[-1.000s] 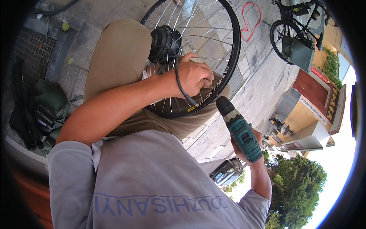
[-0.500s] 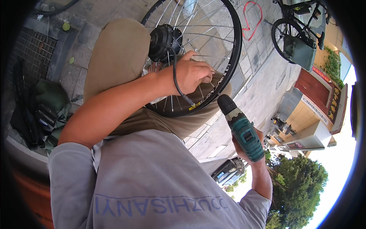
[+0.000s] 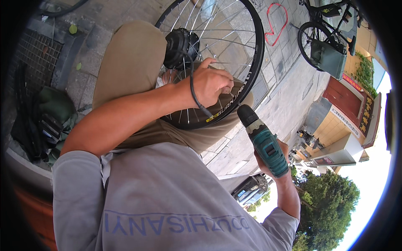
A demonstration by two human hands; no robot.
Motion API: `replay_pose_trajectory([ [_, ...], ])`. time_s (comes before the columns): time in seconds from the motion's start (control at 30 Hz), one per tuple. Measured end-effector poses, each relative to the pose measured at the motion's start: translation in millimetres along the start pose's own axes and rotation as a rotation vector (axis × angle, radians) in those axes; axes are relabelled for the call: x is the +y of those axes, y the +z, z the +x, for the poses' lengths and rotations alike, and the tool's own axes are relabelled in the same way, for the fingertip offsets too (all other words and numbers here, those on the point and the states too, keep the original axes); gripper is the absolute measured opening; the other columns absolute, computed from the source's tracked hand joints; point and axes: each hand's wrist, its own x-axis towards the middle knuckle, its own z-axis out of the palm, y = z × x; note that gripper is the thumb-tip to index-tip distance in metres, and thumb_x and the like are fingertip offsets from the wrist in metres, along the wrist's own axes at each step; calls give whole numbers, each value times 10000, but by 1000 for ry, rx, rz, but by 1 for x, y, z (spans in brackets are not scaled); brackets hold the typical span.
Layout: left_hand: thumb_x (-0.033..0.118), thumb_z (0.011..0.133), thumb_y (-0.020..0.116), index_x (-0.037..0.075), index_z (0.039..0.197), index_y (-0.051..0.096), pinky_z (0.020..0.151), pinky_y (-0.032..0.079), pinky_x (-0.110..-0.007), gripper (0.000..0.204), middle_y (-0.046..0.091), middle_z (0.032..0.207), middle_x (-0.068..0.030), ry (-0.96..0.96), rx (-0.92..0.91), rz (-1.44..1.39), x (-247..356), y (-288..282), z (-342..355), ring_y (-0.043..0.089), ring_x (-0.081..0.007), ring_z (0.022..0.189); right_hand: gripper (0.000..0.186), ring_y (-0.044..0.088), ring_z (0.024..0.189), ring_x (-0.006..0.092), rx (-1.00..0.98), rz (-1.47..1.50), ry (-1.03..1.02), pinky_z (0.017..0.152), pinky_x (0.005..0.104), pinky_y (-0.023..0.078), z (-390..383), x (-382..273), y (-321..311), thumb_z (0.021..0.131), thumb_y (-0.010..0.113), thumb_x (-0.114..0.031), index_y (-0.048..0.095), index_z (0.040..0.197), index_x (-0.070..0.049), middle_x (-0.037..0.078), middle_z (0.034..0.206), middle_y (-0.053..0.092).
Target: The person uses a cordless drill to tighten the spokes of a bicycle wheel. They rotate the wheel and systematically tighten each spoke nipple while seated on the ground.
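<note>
A bicycle wheel with a black rim (image 3: 260, 37) and thin metal spokes leans across my lap, with a black hub motor (image 3: 181, 48) at its centre. From the hub a black cable (image 3: 193, 85) hangs over my left wrist, its connector end near the rim. My left hand (image 3: 212, 83) is inside the wheel, fingers curled closed round a spoke close to the rim; the fingertips are partly hidden. My right hand (image 3: 284, 149) grips a teal and black cordless drill (image 3: 269, 151). Its bit points at the rim's outer edge and seems to touch it.
Dark green and black bags (image 3: 54, 108) lie at the left beside a metal floor grate (image 3: 35, 54). A red strap (image 3: 274, 25) rests on the paving beyond the wheel. Farther off, a parked bicycle (image 3: 318, 42) stands at the upper right and a car (image 3: 250, 190) at lower right.
The wheel rim and the drill have shifted very slightly left. Both hands keep their holds, and the bit stays at the rim's outer edge.
</note>
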Motion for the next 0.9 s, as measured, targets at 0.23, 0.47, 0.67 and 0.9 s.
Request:
replay_pose_trajectory([
  [0.23, 76, 979, 752, 59, 1096, 818, 1252, 307, -581, 135, 796, 1173, -85, 3, 4, -5, 0, -1, 1, 738, -261, 1141, 181, 699, 650, 308, -75, -85, 44, 591, 399, 576, 1, 3, -8, 773, 835, -21, 719, 889, -96, 73, 792, 726],
  [0.47, 81, 973, 765, 66, 1104, 826, 1256, 298, -583, 145, 799, 1169, -80, -18, -27, 1, 4, -4, 2, 739, -256, 1141, 191, 690, 629, 306, -66, -28, 83, 567, 378, 566, -2, 1, -4, 758, 828, -4, 685, 855, -87, 78, 776, 705],
  [0.67, 78, 966, 766, 62, 1106, 821, 1270, 282, -584, 151, 799, 1169, -74, -12, 11, -3, 3, -2, 3, 742, -258, 1132, 171, 676, 625, 279, -45, 34, 149, 567, 359, 552, -3, 6, -4, 762, 805, -16, 684, 869, -70, 80, 770, 693],
  [0.9, 93, 966, 765, 67, 1138, 820, 1283, 254, -597, 182, 795, 1203, -73, -33, -46, -5, 5, -1, 2, 736, -260, 1159, 204, 656, 609, 299, -57, 164, 233, 550, 373, 536, 0, 3, -11, 746, 822, 2, 664, 846, -79, 69, 759, 666],
])
